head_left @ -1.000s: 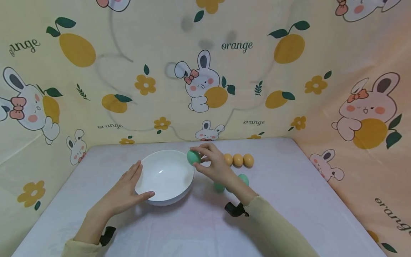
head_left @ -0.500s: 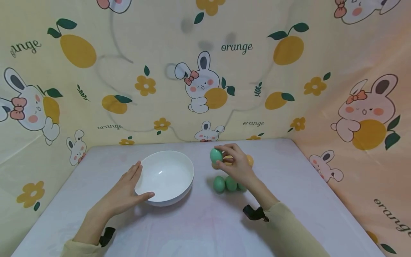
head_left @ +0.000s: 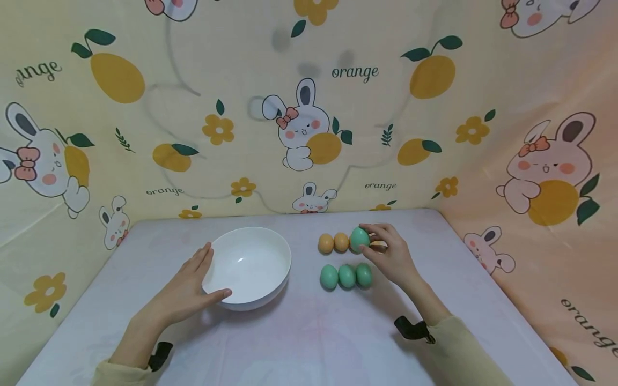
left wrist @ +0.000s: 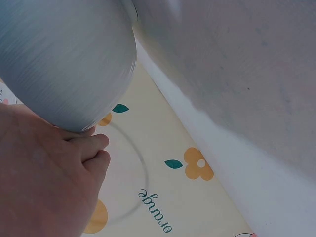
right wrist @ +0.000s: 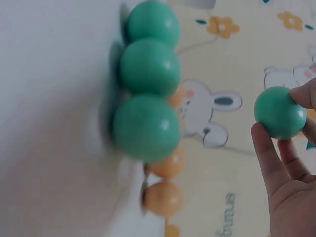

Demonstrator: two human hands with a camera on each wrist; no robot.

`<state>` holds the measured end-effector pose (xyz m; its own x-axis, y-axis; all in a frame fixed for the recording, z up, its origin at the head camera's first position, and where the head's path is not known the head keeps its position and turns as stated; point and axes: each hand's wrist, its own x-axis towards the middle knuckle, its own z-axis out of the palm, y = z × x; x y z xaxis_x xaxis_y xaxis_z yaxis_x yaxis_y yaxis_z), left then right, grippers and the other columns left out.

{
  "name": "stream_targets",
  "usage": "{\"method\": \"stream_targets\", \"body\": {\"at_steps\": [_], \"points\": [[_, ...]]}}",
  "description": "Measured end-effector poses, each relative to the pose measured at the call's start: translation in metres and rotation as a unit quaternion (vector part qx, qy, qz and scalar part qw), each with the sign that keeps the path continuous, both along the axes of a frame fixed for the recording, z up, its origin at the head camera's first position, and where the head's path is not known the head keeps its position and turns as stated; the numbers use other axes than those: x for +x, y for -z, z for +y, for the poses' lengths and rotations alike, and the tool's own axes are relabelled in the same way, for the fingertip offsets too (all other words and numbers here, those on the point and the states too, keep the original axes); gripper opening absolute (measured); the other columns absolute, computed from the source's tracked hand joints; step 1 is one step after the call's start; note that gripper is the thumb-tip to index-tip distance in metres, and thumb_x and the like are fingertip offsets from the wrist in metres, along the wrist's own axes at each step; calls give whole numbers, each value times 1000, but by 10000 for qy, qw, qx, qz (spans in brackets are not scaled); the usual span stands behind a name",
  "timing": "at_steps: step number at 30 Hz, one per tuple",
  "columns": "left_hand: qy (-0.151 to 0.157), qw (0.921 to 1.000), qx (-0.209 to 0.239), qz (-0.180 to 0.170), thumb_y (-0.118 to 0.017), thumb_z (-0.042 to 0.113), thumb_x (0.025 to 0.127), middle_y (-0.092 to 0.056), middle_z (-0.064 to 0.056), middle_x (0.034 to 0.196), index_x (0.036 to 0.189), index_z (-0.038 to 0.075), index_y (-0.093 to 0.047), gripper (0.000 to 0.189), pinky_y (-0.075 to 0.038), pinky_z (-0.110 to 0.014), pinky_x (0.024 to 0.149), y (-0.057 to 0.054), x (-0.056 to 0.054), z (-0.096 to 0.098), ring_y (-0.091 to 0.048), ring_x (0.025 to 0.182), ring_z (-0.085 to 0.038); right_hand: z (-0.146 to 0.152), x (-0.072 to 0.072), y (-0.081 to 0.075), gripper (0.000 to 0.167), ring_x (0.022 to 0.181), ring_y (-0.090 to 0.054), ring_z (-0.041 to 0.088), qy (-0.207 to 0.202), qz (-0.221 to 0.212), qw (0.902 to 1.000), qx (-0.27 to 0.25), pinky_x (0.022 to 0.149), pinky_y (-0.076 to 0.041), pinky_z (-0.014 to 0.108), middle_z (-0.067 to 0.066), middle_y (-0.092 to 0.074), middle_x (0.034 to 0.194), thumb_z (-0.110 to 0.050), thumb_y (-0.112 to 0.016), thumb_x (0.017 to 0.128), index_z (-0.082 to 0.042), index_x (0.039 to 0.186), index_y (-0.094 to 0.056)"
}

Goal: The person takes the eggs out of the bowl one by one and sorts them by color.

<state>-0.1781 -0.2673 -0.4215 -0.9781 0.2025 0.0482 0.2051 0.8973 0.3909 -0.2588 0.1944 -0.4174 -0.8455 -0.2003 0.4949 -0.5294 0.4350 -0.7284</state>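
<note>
My right hand (head_left: pixel 393 256) pinches a green egg (head_left: pixel 359 239) between thumb and fingertips, above the row of yellow eggs (head_left: pixel 325 243). It hides part of that row. In the right wrist view the held egg (right wrist: pixel 279 112) stands apart from the other eggs. Three more green eggs (head_left: pixel 346 276) lie side by side in front of the yellow ones. My left hand (head_left: pixel 185 287) rests against the left side of a white bowl (head_left: pixel 251 268), fingers straight and thumb over the near rim. In the left wrist view the bowl's outer wall (left wrist: pixel 69 54) covers part of the fingers.
A white cloth covers the table (head_left: pixel 289 343). Behind it and at the sides hangs a cream curtain (head_left: pixel 232 64) printed with rabbits and oranges. Black straps (head_left: pixel 412 328) show at both wrists.
My right hand has carried the green egg rightward, from the bowl's right rim to above the yellow eggs. The front green eggs have come into full view. My left hand stays at the bowl.
</note>
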Motion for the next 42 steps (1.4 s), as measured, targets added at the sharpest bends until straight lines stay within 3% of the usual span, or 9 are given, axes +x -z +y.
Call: {"method": "stream_targets", "body": {"at_steps": [12, 17, 23, 28, 36, 42], "points": [[39, 10000, 3, 20, -62, 78, 87, -9, -26, 172, 161, -10, -15, 124, -21, -70, 121, -1, 0, 1, -15, 155, -51, 42, 4, 23, 46, 102, -67, 33, 509, -386, 9945, 827, 87, -61, 31, 19, -57, 120, -8, -75, 95, -2, 139, -63], [32, 10000, 32, 23, -63, 77, 87, -9, -26, 171, 161, -10, -15, 124, -22, -70, 121, 1, -1, 1, -15, 155, -51, 52, 5, 24, 46, 100, -68, 32, 601, -781, 9881, 1182, 82, -61, 36, 20, -58, 120, -14, -74, 97, -2, 140, -62], [0, 10000, 7, 12, -62, 79, 87, -9, -26, 172, 162, -10, -15, 125, -22, -70, 121, 2, -1, 0, -15, 154, -52, 58, 4, 24, 45, 95, -69, 27, 513, -1350, 9771, 1564, 74, -57, 33, 21, -62, 116, -18, -73, 97, -2, 138, -64], [-14, 10000, -9, 18, -61, 79, 87, -9, -27, 171, 162, -10, -14, 125, -23, -70, 120, 2, -1, -1, -15, 154, -52, 59, 2, 26, 46, 94, -71, 25, 361, -1834, 9690, 1614, 74, -58, 31, 22, -64, 120, -21, -72, 96, -4, 138, -64], [-3, 10000, -5, 3, -62, 79, 87, -9, -27, 171, 162, -9, -15, 125, -23, -70, 120, 0, 1, 0, -15, 154, -52, 58, 4, 27, 47, 99, -70, 27, 176, -2128, 9635, 1617, 76, -59, 34, 21, -64, 119, -21, -73, 96, -1, 137, -64], [3, 10000, 0, -7, -61, 79, 87, -8, -25, 172, 162, -9, -15, 125, -22, -70, 121, -1, 1, -1, -15, 155, -51, 55, 4, 30, 48, 90, -69, 20, 106, -2386, 9593, 1509, 71, -58, 29, 20, -63, 117, -20, -72, 95, 0, 138, -63]]}}
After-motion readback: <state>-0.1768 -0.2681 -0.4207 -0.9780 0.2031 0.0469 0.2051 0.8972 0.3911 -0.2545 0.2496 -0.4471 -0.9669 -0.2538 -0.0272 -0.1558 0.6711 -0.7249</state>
